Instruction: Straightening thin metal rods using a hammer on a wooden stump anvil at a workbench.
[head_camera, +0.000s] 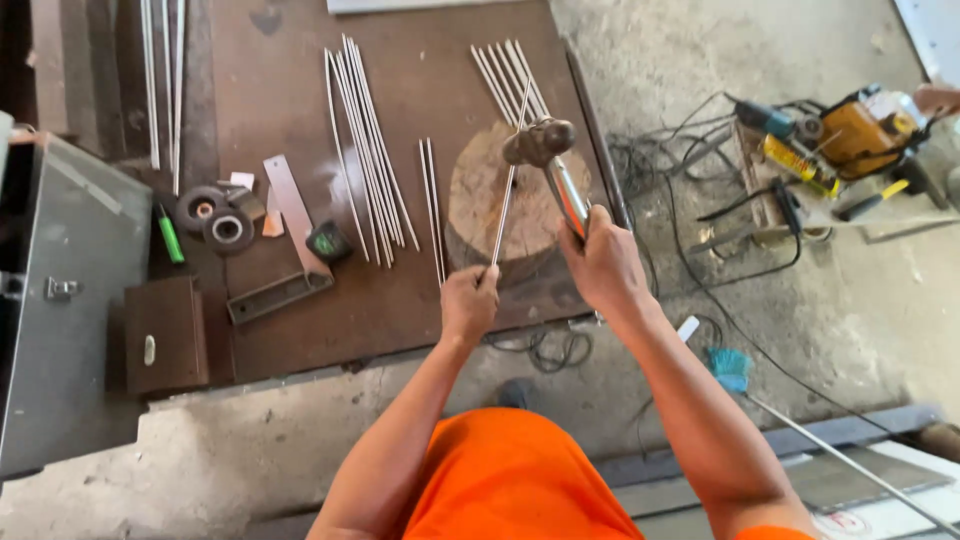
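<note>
Gripping a hammer (548, 160) in your right hand (603, 265), you have its head raised over the wooden block (490, 215) on the brown table (300, 90), while your left hand (468, 303) is closed around the near end of a thin rod (508, 185). The rod runs away from you across the block, passing just beside the hammer head, so both hands are clamped, each on its own tool, and sit near each other at the table's front edge.

The main risk, as I judge it, is the rod: it is slender and held only at one end, so a blow landing off-centre could make it spring, roll off the block, or jar your left fingers. Your left hand is near the block, so a glancing hammer could slide toward it.

More rods lie in bundles (365, 150) on the table to the left and beyond the block; a bouncing rod could scatter them. Grinding discs (215, 220) and a steel square (290, 240) rest farther left, well apart from your hands.
</note>
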